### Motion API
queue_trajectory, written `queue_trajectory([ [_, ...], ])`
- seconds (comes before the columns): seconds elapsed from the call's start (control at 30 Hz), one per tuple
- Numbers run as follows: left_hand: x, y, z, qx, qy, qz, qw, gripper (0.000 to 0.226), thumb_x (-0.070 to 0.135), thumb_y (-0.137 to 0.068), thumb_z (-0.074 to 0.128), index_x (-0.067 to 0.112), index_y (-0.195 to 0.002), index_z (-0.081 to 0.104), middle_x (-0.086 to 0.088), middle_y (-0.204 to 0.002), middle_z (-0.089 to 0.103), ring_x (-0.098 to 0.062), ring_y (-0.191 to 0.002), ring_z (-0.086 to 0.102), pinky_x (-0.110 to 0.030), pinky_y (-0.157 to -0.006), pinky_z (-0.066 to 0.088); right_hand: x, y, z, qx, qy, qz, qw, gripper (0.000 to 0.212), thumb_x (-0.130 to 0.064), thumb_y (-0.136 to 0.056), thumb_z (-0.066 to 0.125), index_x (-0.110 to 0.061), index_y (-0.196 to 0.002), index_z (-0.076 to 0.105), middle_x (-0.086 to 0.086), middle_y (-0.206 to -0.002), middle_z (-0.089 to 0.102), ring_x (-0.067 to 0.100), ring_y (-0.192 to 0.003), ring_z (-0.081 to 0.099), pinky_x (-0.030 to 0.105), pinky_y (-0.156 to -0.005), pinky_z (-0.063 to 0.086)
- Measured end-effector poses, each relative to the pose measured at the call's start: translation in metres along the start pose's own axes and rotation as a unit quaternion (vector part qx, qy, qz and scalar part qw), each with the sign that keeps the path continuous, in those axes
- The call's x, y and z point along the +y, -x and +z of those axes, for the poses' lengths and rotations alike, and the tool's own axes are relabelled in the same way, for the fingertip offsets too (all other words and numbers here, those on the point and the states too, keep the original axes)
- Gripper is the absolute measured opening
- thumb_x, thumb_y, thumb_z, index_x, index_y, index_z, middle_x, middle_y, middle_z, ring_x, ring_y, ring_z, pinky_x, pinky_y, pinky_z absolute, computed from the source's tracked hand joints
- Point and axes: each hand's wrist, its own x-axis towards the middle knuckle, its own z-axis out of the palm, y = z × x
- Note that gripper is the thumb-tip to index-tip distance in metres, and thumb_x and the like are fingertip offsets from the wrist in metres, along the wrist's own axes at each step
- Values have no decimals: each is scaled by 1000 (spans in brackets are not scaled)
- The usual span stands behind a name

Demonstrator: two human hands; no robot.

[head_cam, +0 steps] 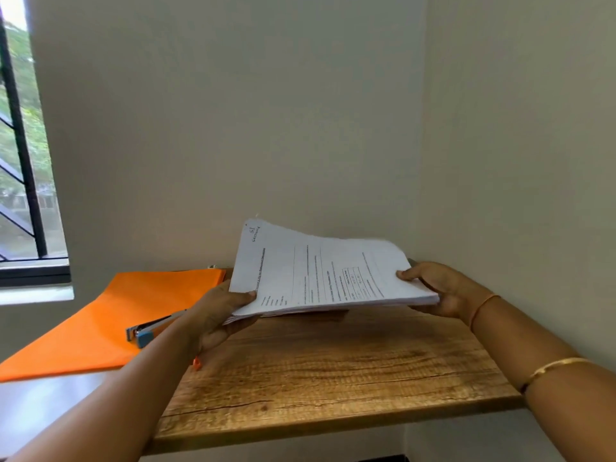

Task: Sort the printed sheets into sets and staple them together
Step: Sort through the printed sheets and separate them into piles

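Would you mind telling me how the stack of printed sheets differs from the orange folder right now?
The stack of printed sheets is white with black text; the orange folder is plain orange. The stack is held above the table by the left hand and right hand; the folder lies flat on it, under the stapler. Both are rectangular.

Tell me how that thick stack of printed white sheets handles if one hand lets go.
Probably floppy: the thick stack of printed white sheets bows between the left hand and right hand, so a freed end would likely droop. Seemingly hefty, as both hands carry it. Sheets could slide apart; edges near the left thumb look fanned.
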Motion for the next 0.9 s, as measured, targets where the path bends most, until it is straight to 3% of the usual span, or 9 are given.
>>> queue_trajectory([
  [0.07, -1, -4, 3, 19, 14, 2, 1000, 33, -1, -92, 53, 9, -123, 50, -13, -99, 60, -23, -83, 59, -23, -44, 53, 0, 2, 2, -4, -103, -12, 995, 23, -22, -98, 47, -4, -113, 52, 13, -88, 61, 21, -74, 57, 25, -50, 55],
  [0.13, -2, -6, 8, 31, 37, 15, 999, 33, -2, -93, 51, 7, -124, 48, -13, -98, 59, -24, -82, 58, -24, -44, 53, 1, 2, 6, -5, -190, -24, 981, 40, -42, -98, 44, -4, -104, 56, 15, -88, 63, 24, -77, 60, 32, -59, 56],
  [0.23, -1, -6, 19, 53, 77, 49, 994, 31, -3, -94, 48, 9, -122, 47, -11, -98, 58, -25, -83, 58, -27, -46, 56, 5, -3, 17, -9, -218, -31, 975, 64, -64, -93, 28, -8, -101, 58, 16, -94, 65, 29, -87, 62, 39, -71, 50],
  [0.3, -2, -7, 27, 75, 84, 73, 991, 32, -2, -94, 49, 11, -123, 46, -9, -98, 58, -25, -85, 58, -33, -56, 58, 10, -4, 30, -33, -217, -35, 975, 69, -69, -90, 26, -10, -104, 57, 18, -101, 65, 31, -93, 62, 41, -72, 51],
  [0.4, -7, -8, 43, 96, 65, 105, 988, 40, 2, -95, 50, 13, -133, 44, -10, -112, 59, -25, -94, 60, -45, -81, 54, 17, -1, 57, -75, -157, -25, 984, 53, -57, -92, 42, -11, -112, 57, 17, -108, 65, 30, -98, 63, 42, -76, 54],
  [0.5, -15, -2, 60, 68, 63, 120, 988, 44, 2, -94, 51, 16, -135, 42, -10, -123, 58, -28, -108, 59, -50, -90, 51, 22, 2, 85, -73, -113, -31, 990, 30, -28, -99, 44, -9, -120, 53, 12, -102, 64, 26, -87, 63, 38, -70, 56],
  [0.63, -18, 4, 58, 24, 76, 111, 991, 42, -7, -88, 55, 17, -122, 48, -9, -117, 62, -28, -104, 61, -47, -80, 55, 18, 0, 86, -34, -124, -70, 989, 19, -9, -101, 39, -8, -114, 53, 9, -93, 65, 21, -81, 62, 34, -61, 57],
  [0.7, -12, 3, 48, 29, 102, 111, 988, 39, -11, -87, 53, 13, -117, 50, -9, -115, 62, -26, -98, 63, -40, -71, 57, 15, -2, 74, -11, -104, -85, 991, 19, -7, -100, 42, -9, -115, 54, 9, -95, 65, 21, -82, 63, 36, -67, 55],
  [0.9, 20, -5, 18, 103, 112, 119, 981, 43, -10, -84, 59, 6, -122, 46, -17, -114, 58, -23, -87, 62, -36, -67, 54, 1, -1, 46, 21, 12, -125, 992, 29, -6, -99, 42, -8, -126, 52, 12, -115, 64, 29, -102, 62, 43, -81, 53],
])
